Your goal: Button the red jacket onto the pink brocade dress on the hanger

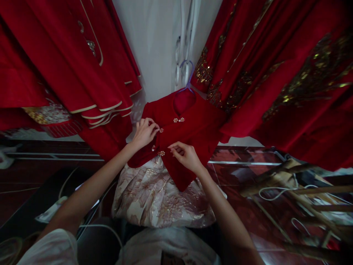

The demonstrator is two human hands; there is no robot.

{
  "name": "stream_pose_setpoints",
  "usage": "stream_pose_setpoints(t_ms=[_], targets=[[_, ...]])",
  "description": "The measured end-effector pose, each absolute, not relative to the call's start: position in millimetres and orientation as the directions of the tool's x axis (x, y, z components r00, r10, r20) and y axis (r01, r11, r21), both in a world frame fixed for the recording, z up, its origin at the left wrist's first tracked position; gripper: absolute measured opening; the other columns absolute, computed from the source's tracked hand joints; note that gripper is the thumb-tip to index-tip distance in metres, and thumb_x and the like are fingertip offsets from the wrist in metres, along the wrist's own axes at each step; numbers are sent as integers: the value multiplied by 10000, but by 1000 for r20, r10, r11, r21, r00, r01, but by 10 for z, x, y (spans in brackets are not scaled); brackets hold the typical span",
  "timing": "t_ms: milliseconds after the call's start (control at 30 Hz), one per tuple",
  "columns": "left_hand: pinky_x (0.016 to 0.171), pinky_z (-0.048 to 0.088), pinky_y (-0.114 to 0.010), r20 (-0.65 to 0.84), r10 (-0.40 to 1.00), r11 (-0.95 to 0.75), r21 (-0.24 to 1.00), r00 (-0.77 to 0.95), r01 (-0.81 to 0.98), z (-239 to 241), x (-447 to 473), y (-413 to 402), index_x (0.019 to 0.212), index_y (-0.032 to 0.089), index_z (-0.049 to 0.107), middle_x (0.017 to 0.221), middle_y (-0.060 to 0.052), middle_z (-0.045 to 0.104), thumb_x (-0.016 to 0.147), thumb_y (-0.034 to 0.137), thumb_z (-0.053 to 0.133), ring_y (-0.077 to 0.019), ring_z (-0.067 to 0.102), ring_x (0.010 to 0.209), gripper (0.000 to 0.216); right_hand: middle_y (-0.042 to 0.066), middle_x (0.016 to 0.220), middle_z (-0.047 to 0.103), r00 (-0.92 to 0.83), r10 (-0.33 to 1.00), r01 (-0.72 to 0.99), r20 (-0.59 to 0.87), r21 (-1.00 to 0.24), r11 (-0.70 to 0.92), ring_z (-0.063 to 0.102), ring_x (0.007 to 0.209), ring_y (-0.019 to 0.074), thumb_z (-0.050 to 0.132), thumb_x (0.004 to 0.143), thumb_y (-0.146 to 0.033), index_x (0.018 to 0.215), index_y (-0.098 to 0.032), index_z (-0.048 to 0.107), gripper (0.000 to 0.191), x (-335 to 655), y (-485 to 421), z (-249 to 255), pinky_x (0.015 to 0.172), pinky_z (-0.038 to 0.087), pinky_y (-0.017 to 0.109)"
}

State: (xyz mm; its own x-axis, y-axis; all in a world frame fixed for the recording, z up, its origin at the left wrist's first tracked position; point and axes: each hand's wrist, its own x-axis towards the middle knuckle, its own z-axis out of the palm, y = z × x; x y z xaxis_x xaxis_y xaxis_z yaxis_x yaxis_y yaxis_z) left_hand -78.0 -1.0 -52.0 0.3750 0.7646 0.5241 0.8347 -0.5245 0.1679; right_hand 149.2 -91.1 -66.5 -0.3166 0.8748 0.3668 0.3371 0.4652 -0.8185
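A small red velvet jacket (193,125) hangs on a pale purple hanger (186,75) in front of me, above a cream and gold brocade skirt (157,195). Pearl-like button clasps (178,120) run down its front. My left hand (145,132) pinches the jacket's front edge at one of the middle clasps (160,130). My right hand (186,156) is closed on the lower front edge of the jacket, next to the bottom clasp (161,153).
Long red garments with gold trim (82,73) hang at the left, and red gowns with gold embroidery (275,73) at the right. A white wall (154,48) stands behind. The floor is dark red tile (248,191). Wooden sticks and white cords (298,187) lie at the lower right.
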Motion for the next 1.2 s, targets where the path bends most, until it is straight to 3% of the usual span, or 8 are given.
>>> stream_pose_setpoints(t_ms=[200, 500, 700, 833, 1033, 1200], targets=[[940, 287, -459, 455, 731, -615, 114, 509, 780, -441, -820, 106, 981, 199, 599, 1107, -92, 553, 897, 331, 524, -260, 459, 1035, 174, 20, 862, 710, -329, 874, 324, 359, -826, 461, 673, 770, 118, 530, 882, -248, 997, -212, 669, 184, 1486, -925, -675, 679, 526, 227], [868, 302, -385, 535, 730, -601, 207, 425, 772, -504, -697, 53, 998, 189, 550, 969, -67, 602, 938, 298, 460, -231, 500, 948, 154, 18, 863, 709, -329, 874, 327, 357, -825, 460, 673, 773, 118, 535, 881, -244, 998, -210, 668, 180, 1510, -920, -666, 683, 523, 227], [863, 302, -397, 558, 735, -564, 190, 385, 804, -516, -637, 41, 990, 178, 530, 980, -75, 614, 958, 273, 397, -233, 505, 932, 166, 19, 868, 711, -332, 875, 322, 353, -829, 457, 672, 770, 114, 532, 884, -249, 992, -206, 667, 178, 1507, -924, -665, 692, 523, 222], [881, 312, -418, 562, 742, -542, 184, 364, 820, -440, -515, 41, 1024, 175, 544, 1001, -88, 592, 935, 317, 450, -255, 488, 969, 192, 16, 858, 707, -335, 870, 325, 362, -822, 467, 669, 766, 115, 530, 886, -250, 992, -205, 668, 180, 1504, -923, -678, 688, 519, 222], [879, 338, -417, 597, 668, -609, 96, 444, 787, -228, -88, 99, 1183, 250, 556, 1173, -101, 507, 943, 359, 432, -269, 447, 1061, 291, 17, 855, 707, -346, 861, 326, 373, -813, 483, 664, 751, 114, 537, 882, -241, 990, -207, 667, 172, 1513, -926, -654, 690, 516, 225], [873, 340, -422, 561, 654, -634, 39, 508, 773, -153, 167, 261, 1069, 204, 608, 1073, -107, 560, 924, 333, 484, -278, 464, 1041, 230, 19, 857, 705, -323, 863, 316, 388, -815, 485, 665, 751, 119, 540, 877, -236, 992, -211, 667, 173, 1560, -948, -593, 683, 521, 232]])
